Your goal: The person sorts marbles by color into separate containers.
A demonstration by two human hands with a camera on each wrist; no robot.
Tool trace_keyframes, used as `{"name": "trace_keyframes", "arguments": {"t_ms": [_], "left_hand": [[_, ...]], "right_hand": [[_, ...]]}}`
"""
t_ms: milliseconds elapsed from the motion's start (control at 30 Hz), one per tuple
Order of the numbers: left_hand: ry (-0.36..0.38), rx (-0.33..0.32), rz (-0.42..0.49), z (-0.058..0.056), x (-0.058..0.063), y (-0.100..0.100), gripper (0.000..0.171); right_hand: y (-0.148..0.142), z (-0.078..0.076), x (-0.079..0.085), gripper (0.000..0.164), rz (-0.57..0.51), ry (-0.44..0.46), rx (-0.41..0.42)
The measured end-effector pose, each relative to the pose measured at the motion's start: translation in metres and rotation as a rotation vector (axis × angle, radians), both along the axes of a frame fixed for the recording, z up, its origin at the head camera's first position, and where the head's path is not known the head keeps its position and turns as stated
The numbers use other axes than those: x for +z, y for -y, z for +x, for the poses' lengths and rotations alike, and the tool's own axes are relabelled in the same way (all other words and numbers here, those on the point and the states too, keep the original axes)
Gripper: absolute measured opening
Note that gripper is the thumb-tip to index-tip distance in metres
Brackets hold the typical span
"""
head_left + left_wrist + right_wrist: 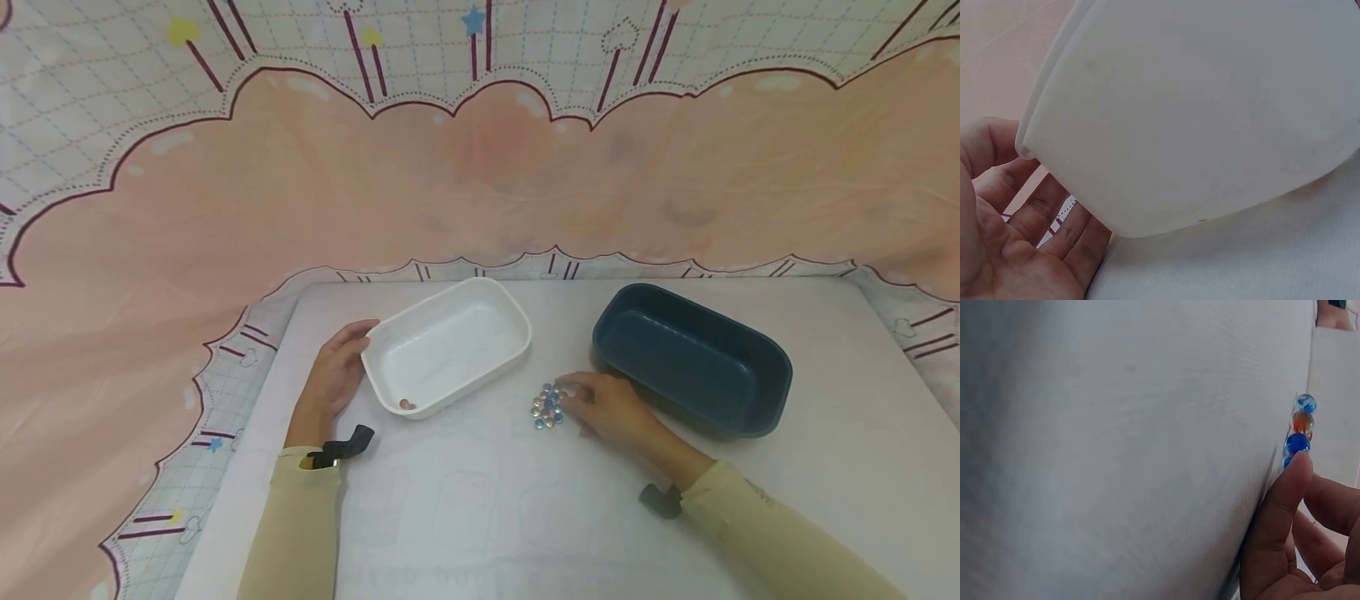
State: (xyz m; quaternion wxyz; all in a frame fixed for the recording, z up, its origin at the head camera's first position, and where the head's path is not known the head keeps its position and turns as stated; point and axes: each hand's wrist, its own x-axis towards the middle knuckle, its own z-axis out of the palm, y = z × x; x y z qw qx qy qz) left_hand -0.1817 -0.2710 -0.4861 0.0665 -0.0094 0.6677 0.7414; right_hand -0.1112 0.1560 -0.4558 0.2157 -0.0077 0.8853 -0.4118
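A white rectangular tub (450,333) stands left of centre, with a couple of orange-brown marbles (405,404) in its near corner. My left hand (337,375) holds the tub's left end; in the left wrist view its fingers (1038,212) lie along the outer wall (1179,125), near the rim. Right of the tub, a cluster of clear, blue and orange glass marbles (547,407) lies on the table. My right hand (611,408) is at the cluster's right side. Its thumb and finger are close to a blue marble (1297,443); whether they pinch one is hidden.
A dark blue rectangular tub (693,358) stands to the right, just behind my right hand. Both tubs and the marbles are on a white-covered table (465,517). A patterned pink and white cloth (450,192) hangs behind the table and down its left side.
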Motion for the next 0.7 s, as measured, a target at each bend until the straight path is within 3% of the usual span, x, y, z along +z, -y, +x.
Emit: {"name": "trace_keyframes", "arguments": {"t_ms": [700], "left_hand": [[0.005, 0.007, -0.008, 0.0015, 0.002, -0.0018, 0.035]], "right_hand": [[0.0007, -0.0018, -0.0005, 0.032, 0.011, -0.019, -0.014]]}}
